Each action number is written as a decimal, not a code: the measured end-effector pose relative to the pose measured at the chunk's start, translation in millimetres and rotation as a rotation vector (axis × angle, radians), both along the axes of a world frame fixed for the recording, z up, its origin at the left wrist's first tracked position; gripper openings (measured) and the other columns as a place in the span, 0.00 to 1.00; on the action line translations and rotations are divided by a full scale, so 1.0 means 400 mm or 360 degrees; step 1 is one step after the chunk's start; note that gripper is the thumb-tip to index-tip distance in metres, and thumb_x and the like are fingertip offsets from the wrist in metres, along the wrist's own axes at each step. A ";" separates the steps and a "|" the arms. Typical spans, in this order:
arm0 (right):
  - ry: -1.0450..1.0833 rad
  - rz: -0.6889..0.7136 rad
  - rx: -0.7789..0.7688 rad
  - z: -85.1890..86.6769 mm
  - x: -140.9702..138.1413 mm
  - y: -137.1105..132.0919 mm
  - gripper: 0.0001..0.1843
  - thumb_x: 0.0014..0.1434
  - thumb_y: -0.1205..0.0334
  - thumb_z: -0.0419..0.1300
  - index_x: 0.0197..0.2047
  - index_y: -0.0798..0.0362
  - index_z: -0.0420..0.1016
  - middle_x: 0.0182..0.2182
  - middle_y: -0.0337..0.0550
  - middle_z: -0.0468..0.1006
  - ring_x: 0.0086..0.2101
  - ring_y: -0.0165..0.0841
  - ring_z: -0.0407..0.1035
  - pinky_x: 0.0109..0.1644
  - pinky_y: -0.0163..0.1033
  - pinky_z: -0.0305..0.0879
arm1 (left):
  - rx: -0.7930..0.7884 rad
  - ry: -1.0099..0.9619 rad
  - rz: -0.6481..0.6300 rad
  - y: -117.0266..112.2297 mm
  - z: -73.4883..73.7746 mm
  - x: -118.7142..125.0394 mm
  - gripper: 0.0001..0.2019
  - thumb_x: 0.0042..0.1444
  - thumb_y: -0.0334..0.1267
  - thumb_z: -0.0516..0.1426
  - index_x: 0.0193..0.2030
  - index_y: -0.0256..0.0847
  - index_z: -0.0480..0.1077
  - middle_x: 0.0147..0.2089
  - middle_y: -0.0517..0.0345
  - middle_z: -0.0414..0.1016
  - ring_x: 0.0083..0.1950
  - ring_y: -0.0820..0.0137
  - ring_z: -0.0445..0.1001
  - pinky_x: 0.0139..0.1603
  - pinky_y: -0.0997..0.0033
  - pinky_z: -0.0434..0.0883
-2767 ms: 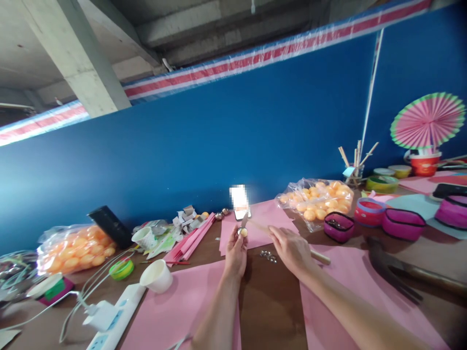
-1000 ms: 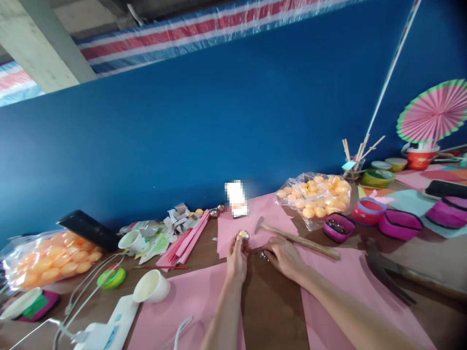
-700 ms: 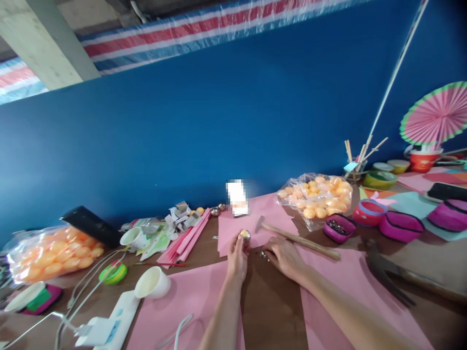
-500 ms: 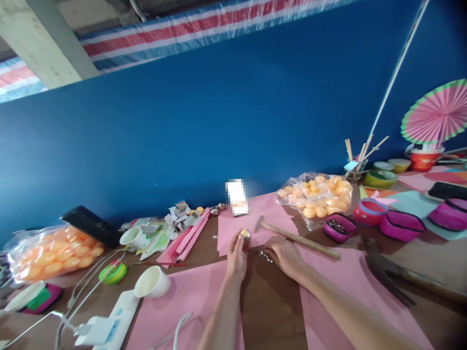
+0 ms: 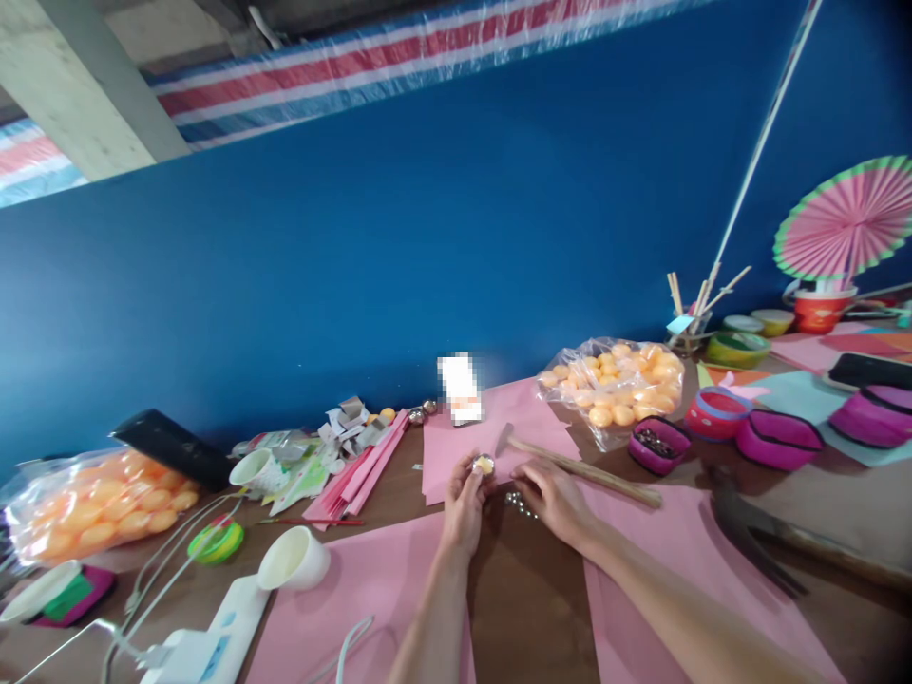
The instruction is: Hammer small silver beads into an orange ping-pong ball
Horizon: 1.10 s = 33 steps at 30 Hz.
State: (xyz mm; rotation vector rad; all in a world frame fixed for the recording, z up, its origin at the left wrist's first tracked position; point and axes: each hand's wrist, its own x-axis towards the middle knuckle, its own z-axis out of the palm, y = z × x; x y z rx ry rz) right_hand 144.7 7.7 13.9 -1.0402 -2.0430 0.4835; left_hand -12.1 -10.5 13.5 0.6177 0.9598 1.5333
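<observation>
Pinching a small orange plastic ball (image 5: 484,465), ringed by a silvery metal cap, at the fingertips of the left hand (image 5: 463,502), just below the middle of the frame and raised a little off the brown wooden surface (image 5: 534,598). Closing the left fingers narrowly around its sides.

Judging it as light, hollow and thin-shelled: smooth enough to slip and easy to dent under a squeeze. Best gripping it gently at the sides, near the stiffer cap, not pressing across the bare shell.

Reaching with the right hand (image 5: 557,496), just to the right, fingers curled down onto a small cluster of silvery metal rings (image 5: 521,503) lying on the surface between both hands. Not being able to tell whether a ring is pinched or only touched.

Working just beside a small hammer with a long wooden handle (image 5: 584,467), lying beyond the right hand with its head on a pink paper sheet (image 5: 456,442).

Sharing the surface, farther out, with a clear plastic bag of orange balls (image 5: 614,385) to the upper right, a magenta tub (image 5: 659,445) beside it, a white paper cup (image 5: 294,560) at lower left and a second bag of orange balls (image 5: 100,505) near the left edge.
</observation>
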 end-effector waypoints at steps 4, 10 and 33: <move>0.0094 0.0023 -0.0003 0.006 -0.001 0.003 0.12 0.59 0.65 0.46 0.41 0.51 0.70 0.35 0.44 0.73 0.38 0.33 0.66 0.44 0.39 0.61 | 0.0017 0.0054 -0.0004 -0.003 0.001 0.003 0.20 0.44 0.40 0.60 0.46 0.41 0.67 0.41 0.54 0.72 0.37 0.73 0.71 0.42 0.71 0.67; 0.0101 0.0024 -0.0078 0.009 0.001 0.000 0.11 0.59 0.65 0.46 0.37 0.52 0.69 0.34 0.44 0.72 0.38 0.34 0.66 0.43 0.41 0.61 | 0.0044 0.0230 -0.0029 -0.005 -0.005 0.005 0.21 0.45 0.41 0.59 0.48 0.41 0.66 0.42 0.53 0.72 0.38 0.73 0.71 0.41 0.71 0.68; 0.0429 0.0069 -0.0334 0.026 -0.005 -0.003 0.09 0.58 0.61 0.48 0.32 0.52 0.67 0.29 0.41 0.73 0.31 0.32 0.67 0.37 0.36 0.63 | 0.0134 0.0540 -0.0094 -0.016 0.026 0.017 0.19 0.44 0.40 0.60 0.45 0.40 0.66 0.42 0.52 0.72 0.42 0.68 0.71 0.45 0.67 0.68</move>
